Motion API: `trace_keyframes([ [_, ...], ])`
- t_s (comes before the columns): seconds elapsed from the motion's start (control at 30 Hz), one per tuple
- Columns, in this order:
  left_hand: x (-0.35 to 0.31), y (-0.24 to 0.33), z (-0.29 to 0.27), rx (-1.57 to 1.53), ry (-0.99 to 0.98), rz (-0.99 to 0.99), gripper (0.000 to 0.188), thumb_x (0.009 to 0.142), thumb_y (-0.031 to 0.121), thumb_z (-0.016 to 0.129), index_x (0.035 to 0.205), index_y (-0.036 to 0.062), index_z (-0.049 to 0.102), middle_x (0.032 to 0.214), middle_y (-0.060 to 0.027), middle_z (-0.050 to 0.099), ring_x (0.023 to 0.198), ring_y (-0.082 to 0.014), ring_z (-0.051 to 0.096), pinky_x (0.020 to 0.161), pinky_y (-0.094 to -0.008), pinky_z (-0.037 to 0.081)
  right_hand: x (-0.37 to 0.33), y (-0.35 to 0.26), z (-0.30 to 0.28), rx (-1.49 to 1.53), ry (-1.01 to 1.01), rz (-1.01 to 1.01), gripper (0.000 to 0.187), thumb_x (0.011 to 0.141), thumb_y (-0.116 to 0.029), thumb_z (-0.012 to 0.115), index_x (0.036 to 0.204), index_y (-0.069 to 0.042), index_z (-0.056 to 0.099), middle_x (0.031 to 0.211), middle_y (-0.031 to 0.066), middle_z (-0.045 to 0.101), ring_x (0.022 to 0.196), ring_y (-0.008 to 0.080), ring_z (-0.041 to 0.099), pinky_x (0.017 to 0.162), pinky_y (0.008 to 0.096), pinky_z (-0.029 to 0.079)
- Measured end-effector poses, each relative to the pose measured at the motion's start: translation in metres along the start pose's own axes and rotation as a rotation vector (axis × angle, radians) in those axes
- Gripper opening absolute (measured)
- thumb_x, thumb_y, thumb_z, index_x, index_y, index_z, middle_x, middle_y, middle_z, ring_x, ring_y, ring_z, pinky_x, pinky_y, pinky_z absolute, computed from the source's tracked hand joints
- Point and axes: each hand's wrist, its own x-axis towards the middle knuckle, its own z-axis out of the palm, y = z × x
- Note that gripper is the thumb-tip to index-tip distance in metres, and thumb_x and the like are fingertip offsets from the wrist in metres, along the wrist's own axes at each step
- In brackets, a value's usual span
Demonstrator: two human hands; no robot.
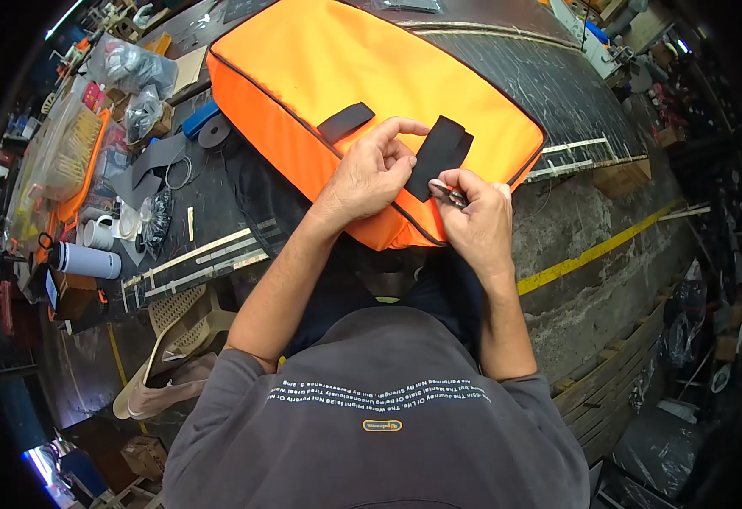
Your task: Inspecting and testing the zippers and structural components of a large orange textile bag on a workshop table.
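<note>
A dark, scratched table carried a big orange bag with dark piping, which lay flat across the middle and reached to the near edge, where its near corner hung just over. Along the table's left edge sat clutter: clear plastic bags, a white mug and a grey bottle lying on its side. Two black straps lay on the bag, a short one toward its middle and a wider black strap near its right corner. The left hand rested on the bag at the near edge, its fingers curled and pinching the side of the wider strap. The right hand, just beside it, had its fingers closed on a small metal tool touching the strap's lower end.
</note>
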Motion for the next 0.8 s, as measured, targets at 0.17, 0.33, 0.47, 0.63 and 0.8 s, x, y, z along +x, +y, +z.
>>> trace_keyframes([
  [0.17,-0.004,0.000,-0.001,0.022,0.037,-0.015,0.041,0.103,-0.002,0.058,0.144,-0.0013,0.058,0.093,-0.0015,0.067,0.087,-0.0064,0.064,0.081,-0.0235,0.052,0.007,0.002,-0.015,0.282,-0.060,0.068,0.008,0.094,-0.003,0.075,0.100,0.002,0.073,0.084,0.0160,0.077,0.079,0.0223,0.077,0.071,0.0329,0.058],
  [0.33,-0.005,-0.004,-0.036,0.208,0.349,0.189,0.035,0.107,0.006,0.053,0.140,-0.0005,0.062,0.110,-0.0114,0.078,0.101,-0.0156,0.072,0.087,-0.0306,0.056,-0.002,0.003,-0.035,0.569,0.065,0.127,0.022,0.099,-0.008,0.080,0.118,-0.001,0.069,0.079,-0.0091,0.051,0.069,0.0015,0.043,0.061,0.0212,0.036],
  [0.47,-0.001,-0.004,-0.089,0.485,0.538,0.074,0.032,0.102,0.005,0.055,0.130,-0.0019,0.070,0.109,-0.0154,0.077,0.100,-0.0235,0.076,0.088,-0.0335,0.059,0.006,0.010,-0.053,0.636,0.145,0.109,0.031,0.103,-0.013,0.075,0.128,0.000,0.064,0.083,-0.0092,0.042,0.073,0.0023,0.034,0.064,0.0206,0.030],
  [0.63,0.015,-0.011,-0.107,0.585,0.441,0.091,0.034,0.102,0.011,0.058,0.131,-0.0011,0.071,0.114,-0.0178,0.079,0.104,-0.0278,0.077,0.092,-0.0382,0.060,0.020,0.000,-0.036,0.636,0.057,0.084,0.028,0.105,-0.012,0.073,0.129,0.001,0.064,0.085,-0.0079,0.046,0.077,0.0028,0.041,0.069,0.0209,0.038],
  [0.8,0.044,0.008,-0.087,0.925,0.180,0.031,0.043,0.094,0.031,0.074,0.130,0.0067,0.076,0.116,-0.0164,0.079,0.109,-0.0298,0.076,0.095,-0.0418,0.060,0.054,-0.012,0.001,0.572,-0.071,0.016,0.028,0.102,-0.015,0.074,0.121,0.004,0.067,0.085,-0.0036,0.056,0.074,0.0053,0.047,0.065,0.0248,0.041],
])
